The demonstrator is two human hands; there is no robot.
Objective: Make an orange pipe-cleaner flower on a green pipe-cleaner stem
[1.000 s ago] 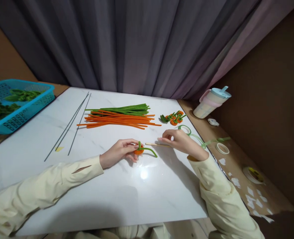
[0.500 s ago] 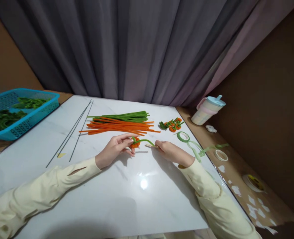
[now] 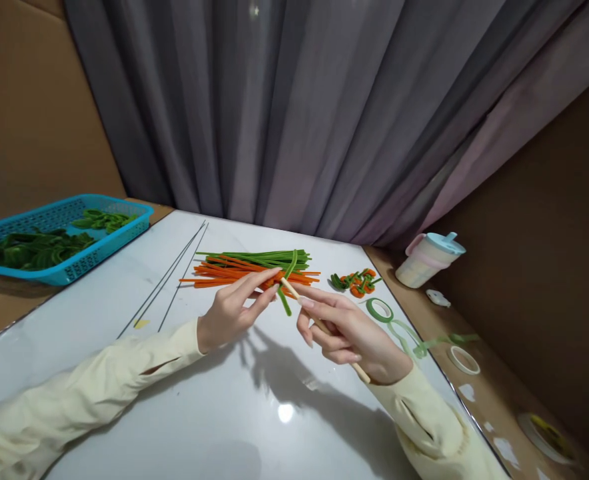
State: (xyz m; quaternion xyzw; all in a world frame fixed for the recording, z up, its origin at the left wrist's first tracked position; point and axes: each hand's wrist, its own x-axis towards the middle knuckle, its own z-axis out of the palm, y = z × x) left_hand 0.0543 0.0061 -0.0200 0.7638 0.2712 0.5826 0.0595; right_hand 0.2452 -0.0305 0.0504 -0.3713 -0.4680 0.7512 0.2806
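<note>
Between its thumb and fingertips, my left hand (image 3: pixel 232 315) pinches a small orange pipe cleaner piece (image 3: pixel 273 281), mostly hidden by the fingers. A green pipe cleaner (image 3: pixel 284 301) crosses that piece, one end pointing up and the other down toward me. My right hand (image 3: pixel 349 330) is closed around a pale wooden stick (image 3: pixel 290 289). The stick's tip meets the green pipe cleaner beside the orange piece; whether it presses in I cannot tell. Behind the hands lie bundles of orange pipe cleaners (image 3: pixel 214 272) and green pipe cleaners (image 3: pixel 254 257).
Several orange-and-green shapes (image 3: pixel 358 283) lie right of the bundles, near a green tape roll (image 3: pixel 380 310). Thin dark wires (image 3: pixel 167 283) lie at left, beside a blue basket (image 3: pixel 77 267) of green pieces. A tumbler (image 3: pixel 427 260) stands at the right.
My right hand has moved in to my left, turned, and brought the stick's tip to the held piece. The green end it was near now sticks out freely. The camera view has shifted.
</note>
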